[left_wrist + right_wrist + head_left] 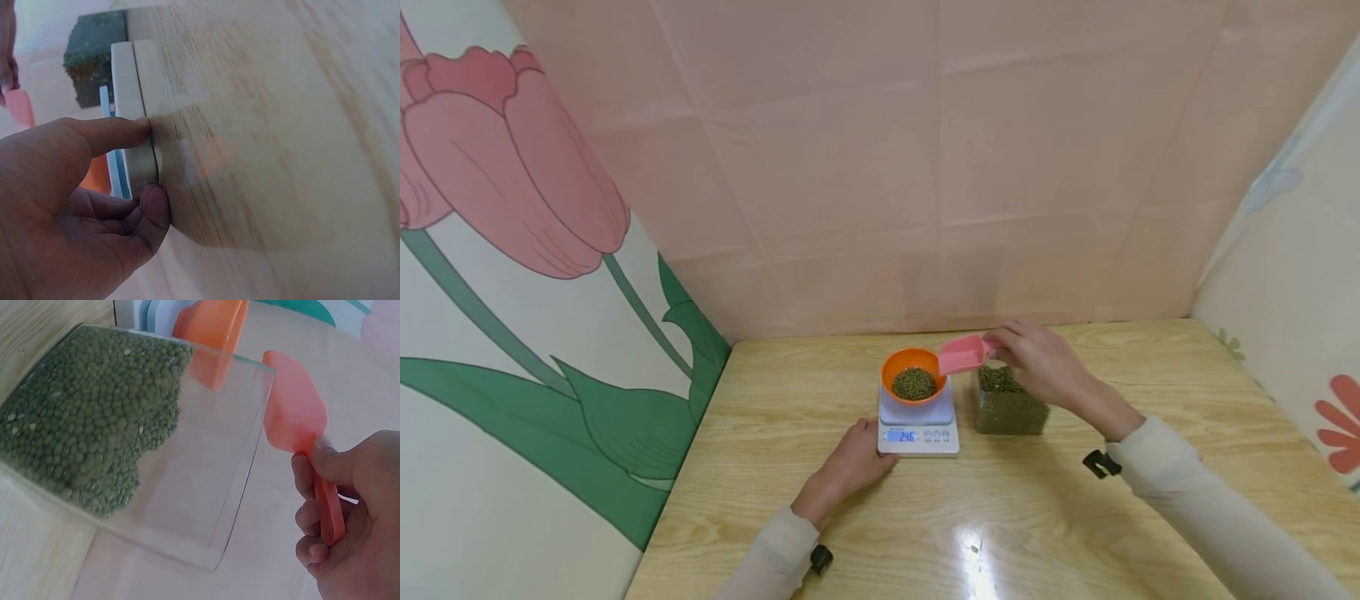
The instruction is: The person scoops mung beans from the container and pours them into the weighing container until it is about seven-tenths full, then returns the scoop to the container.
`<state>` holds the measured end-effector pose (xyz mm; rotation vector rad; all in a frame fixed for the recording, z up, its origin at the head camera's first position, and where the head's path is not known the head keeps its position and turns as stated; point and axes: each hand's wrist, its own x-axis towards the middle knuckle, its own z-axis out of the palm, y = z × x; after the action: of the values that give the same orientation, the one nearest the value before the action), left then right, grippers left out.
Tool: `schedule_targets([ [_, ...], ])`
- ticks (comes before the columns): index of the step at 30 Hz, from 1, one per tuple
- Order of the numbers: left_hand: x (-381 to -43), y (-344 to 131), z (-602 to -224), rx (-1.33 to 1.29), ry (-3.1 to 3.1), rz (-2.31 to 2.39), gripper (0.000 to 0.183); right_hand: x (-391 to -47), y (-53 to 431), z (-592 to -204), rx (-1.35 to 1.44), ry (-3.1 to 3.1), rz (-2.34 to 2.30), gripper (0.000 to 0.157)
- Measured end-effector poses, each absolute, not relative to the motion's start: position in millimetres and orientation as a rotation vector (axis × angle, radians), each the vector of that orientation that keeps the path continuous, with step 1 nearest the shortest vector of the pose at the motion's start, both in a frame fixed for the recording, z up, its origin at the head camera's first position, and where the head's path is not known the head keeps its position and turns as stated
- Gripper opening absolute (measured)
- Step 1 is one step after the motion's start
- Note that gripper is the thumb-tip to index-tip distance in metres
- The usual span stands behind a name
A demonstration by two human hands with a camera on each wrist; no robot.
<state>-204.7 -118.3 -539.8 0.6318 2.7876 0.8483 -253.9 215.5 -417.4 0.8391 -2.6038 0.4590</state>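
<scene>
Right hand (1040,360) clamped on scoop (962,356) | left hand (857,460) pinching scale (917,415) | apparently weighing beans (914,385) into bowl (913,358) | next likely calls for checking readout (901,437)

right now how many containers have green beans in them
2: the bowl on the scale, and the clear box to the scale's right, partly hidden by the right hand in the head view. No beans show in the scoop.
</scene>
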Motion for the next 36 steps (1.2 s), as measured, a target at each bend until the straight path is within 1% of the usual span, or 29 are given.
schedule_targets([
  [18, -203.2, -116.9, -538.9, 0.607, 2.788, 0.858, 0.051, -247.0, 240.8, -412.7, 0.829, -2.524, 0.436, 0.02],
  [36, -202.5, -117.0, -538.0, 0.607, 2.785, 0.862, 0.053, -239.1, 263.6, -405.0, 0.768, -2.567, 0.433, 0.02],
])
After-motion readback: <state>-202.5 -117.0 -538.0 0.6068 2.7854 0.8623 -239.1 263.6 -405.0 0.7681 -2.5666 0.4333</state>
